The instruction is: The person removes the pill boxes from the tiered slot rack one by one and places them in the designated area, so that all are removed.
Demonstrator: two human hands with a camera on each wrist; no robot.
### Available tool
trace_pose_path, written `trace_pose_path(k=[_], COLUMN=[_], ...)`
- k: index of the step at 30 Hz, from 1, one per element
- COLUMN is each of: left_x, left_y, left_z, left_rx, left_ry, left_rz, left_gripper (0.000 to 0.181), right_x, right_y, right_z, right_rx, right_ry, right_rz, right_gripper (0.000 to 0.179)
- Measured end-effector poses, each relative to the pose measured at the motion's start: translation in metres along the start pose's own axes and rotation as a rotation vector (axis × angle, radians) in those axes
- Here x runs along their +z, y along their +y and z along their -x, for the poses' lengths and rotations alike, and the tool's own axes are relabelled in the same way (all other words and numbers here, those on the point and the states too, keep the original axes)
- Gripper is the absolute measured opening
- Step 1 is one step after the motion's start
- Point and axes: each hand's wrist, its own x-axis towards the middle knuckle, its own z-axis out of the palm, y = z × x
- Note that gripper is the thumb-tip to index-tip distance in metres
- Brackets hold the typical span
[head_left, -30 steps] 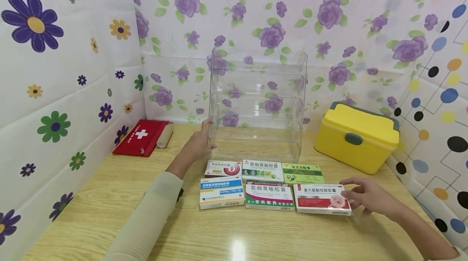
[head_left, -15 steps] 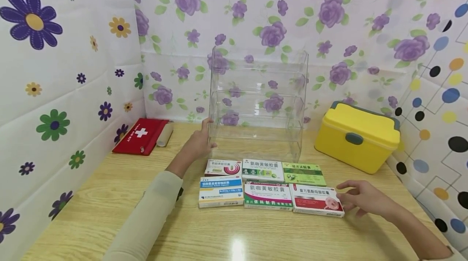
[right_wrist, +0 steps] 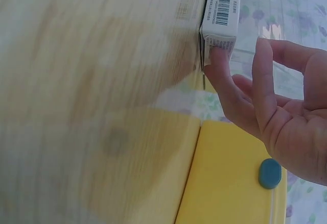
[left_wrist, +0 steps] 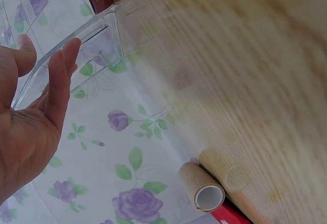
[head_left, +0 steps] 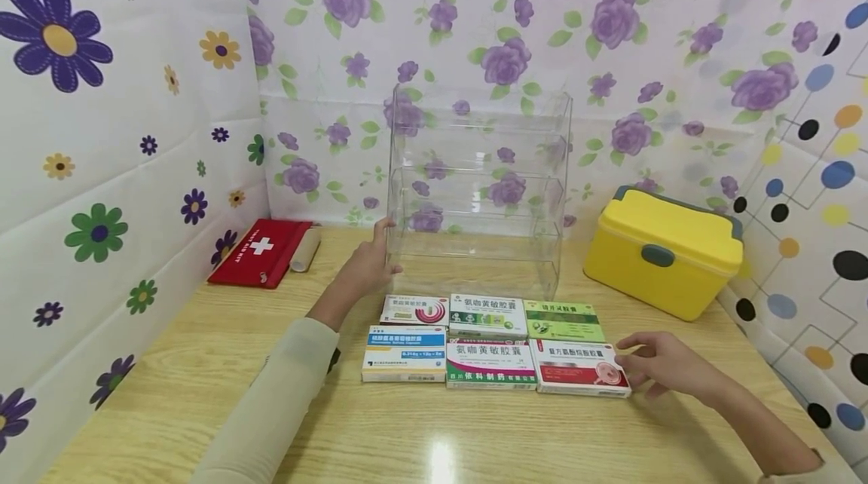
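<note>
My left hand [head_left: 367, 264] rests at the left side of a clear acrylic tiered rack [head_left: 475, 249], its fingers fairly straight along the side panel [left_wrist: 99, 38] in the left wrist view. My right hand [head_left: 661, 367] touches the right end of a red-and-white medicine box [head_left: 579, 369] with a fingertip, its fingers loosely bent and not round the box; the right wrist view shows a fingertip against the box's end [right_wrist: 220, 30]. This box ends a front row beside a green-and-magenta box [head_left: 491, 365] and a blue-and-white box [head_left: 404, 353].
Behind them lie a pink-ringed box [head_left: 415, 310], a white-and-green box [head_left: 487, 315] and a yellow-green box [head_left: 564, 320], just before the rack. A yellow lidded case [head_left: 661, 250] stands right. A red first aid pouch [head_left: 261, 252] and a beige roll [head_left: 306, 251] lie left.
The red-and-white box has slid left against the green-and-magenta box, and the front row has shifted slightly left. My right hand has moved left with it. My left hand stays at the rack.
</note>
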Motion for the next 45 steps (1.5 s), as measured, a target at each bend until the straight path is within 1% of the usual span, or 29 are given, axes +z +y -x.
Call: trace_pose_path(k=[5, 8, 13, 17, 23, 25, 29, 32, 37, 39, 43, 45], left_x=[0.001, 0.002, 0.002, 0.002, 0.002, 0.001, -0.001, -0.002, -0.001, -0.001, 0.001, 0.002], left_y=[0.0, 0.0, 0.001, 0.0, -0.002, -0.001, 0.004, 0.008, 0.017, 0.021, 0.031, 0.036], left_z=[0.001, 0.0, -0.001, -0.001, 0.002, 0.003, 0.003, 0.004, 0.007, 0.008, 0.009, 0.009], left_rx=[0.005, -0.001, -0.011, -0.009, -0.028, -0.022, 0.014, 0.025, 0.051, 0.063, 0.076, 0.093], left_ry=[-0.009, -0.01, -0.015, -0.033, -0.021, -0.009, 0.027, 0.053, 0.13, 0.165, 0.209, 0.24], left_rz=[0.004, 0.004, 0.004, 0.002, -0.055, -0.074, -0.124, -0.167, -0.246, -0.269, -0.276, -0.261], left_gripper=[0.086, 0.086, 0.087, 0.087, 0.086, 0.087, 0.086, 0.084, 0.079, 0.077, 0.076, 0.077], right_x=[0.002, 0.001, -0.001, -0.003, -0.002, -0.002, -0.003, -0.004, -0.003, -0.001, 0.004, 0.007], right_y=[0.002, 0.002, -0.001, -0.004, -0.012, -0.014, -0.019, -0.023, -0.032, -0.036, -0.047, -0.054], right_z=[-0.001, -0.003, -0.007, -0.009, -0.011, -0.011, -0.01, -0.009, -0.007, -0.006, -0.007, -0.011], right_rx=[0.018, 0.02, -0.002, -0.042, -0.129, -0.145, -0.156, -0.171, -0.188, -0.21, -0.262, -0.29], right_ry=[-0.002, 0.013, 0.051, 0.084, 0.106, 0.115, 0.137, 0.143, 0.183, 0.206, 0.27, 0.311], right_rz=[-0.009, -0.001, 0.027, 0.052, 0.061, 0.061, 0.058, 0.058, 0.08, 0.092, 0.111, 0.121], right_gripper=[0.062, 0.062, 0.063, 0.062, 0.059, 0.06, 0.061, 0.062, 0.062, 0.062, 0.064, 0.066])
